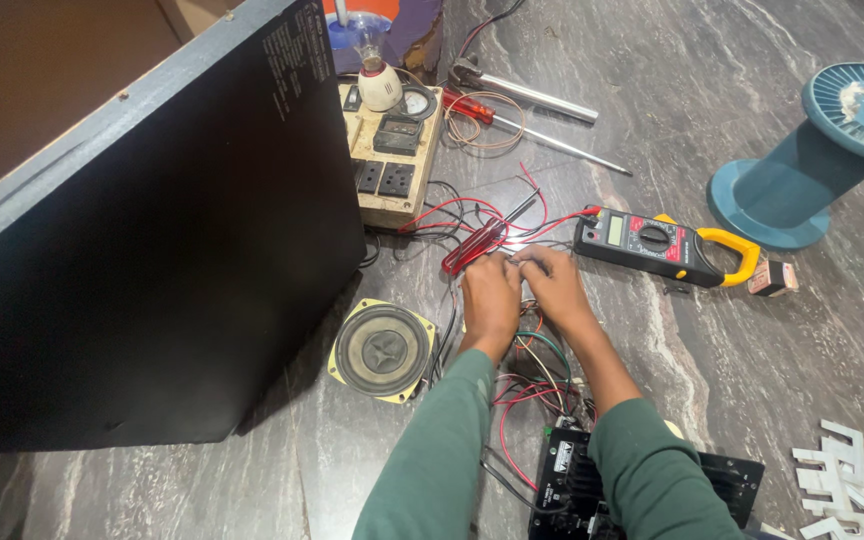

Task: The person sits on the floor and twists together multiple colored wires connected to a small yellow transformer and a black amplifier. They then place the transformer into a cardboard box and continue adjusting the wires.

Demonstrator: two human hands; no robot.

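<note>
My left hand (489, 300) and my right hand (552, 285) meet fingertip to fingertip over a bundle of thin wires (534, 372) on the stone floor, pinching the wire ends between them. A red-handled screwdriver (474, 246) lies just beyond my left fingers. A black and yellow clamp meter (662, 246) sits to the right, its red lead running toward my hands. A black circuit board with a heatsink (577, 482) lies under my forearms. Both sleeves are green.
A large black speaker cabinet (152, 230) stands at the left. A small round speaker (382, 350) lies beside it. A wooden switchboard with sockets and a bulb (392, 140) is behind, with metal tools (537, 95). A teal spool (812, 160) and white plastic pieces (847, 470) sit right.
</note>
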